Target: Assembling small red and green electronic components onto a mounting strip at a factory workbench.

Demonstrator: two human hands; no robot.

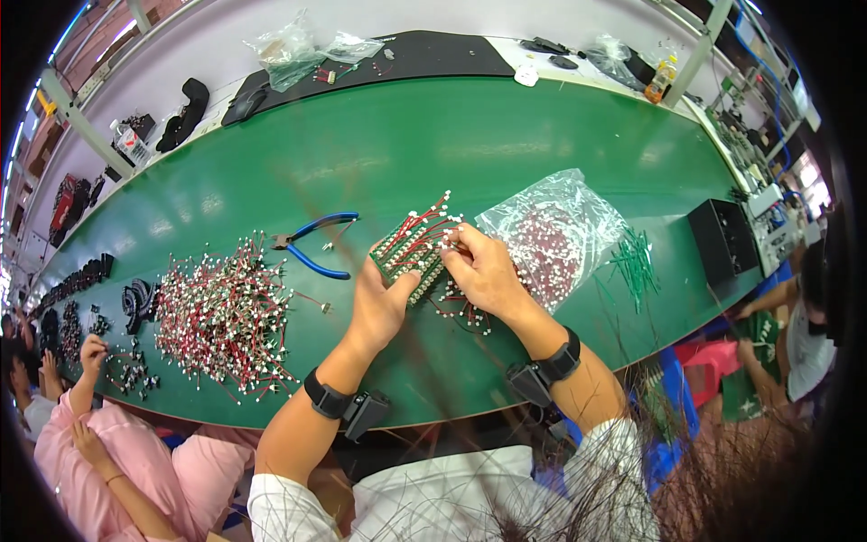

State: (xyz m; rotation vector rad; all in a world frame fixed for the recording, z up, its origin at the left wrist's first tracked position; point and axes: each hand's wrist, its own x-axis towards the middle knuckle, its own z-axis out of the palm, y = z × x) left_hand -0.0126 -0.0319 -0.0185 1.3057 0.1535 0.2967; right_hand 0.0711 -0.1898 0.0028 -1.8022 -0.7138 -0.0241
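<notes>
My left hand grips a green circuit board panel near the middle of the bench, thumb across its near end. Rows of small pale parts line the panel, and red wires with white connectors stick up from it. At the panel's right edge, my right hand is closed in a pinch on a wire lead with a white connector; its fingertips partly hide it. Loose leads lie beneath that hand. Next to it, a clear plastic bag holds many more leads. Blue-handled cutters lie left of the panel.
A large heap of red leads covers the bench at left, near black parts. Green strips and a black box stand at right. A co-worker in pink sits at left. Bottles line the back shelf.
</notes>
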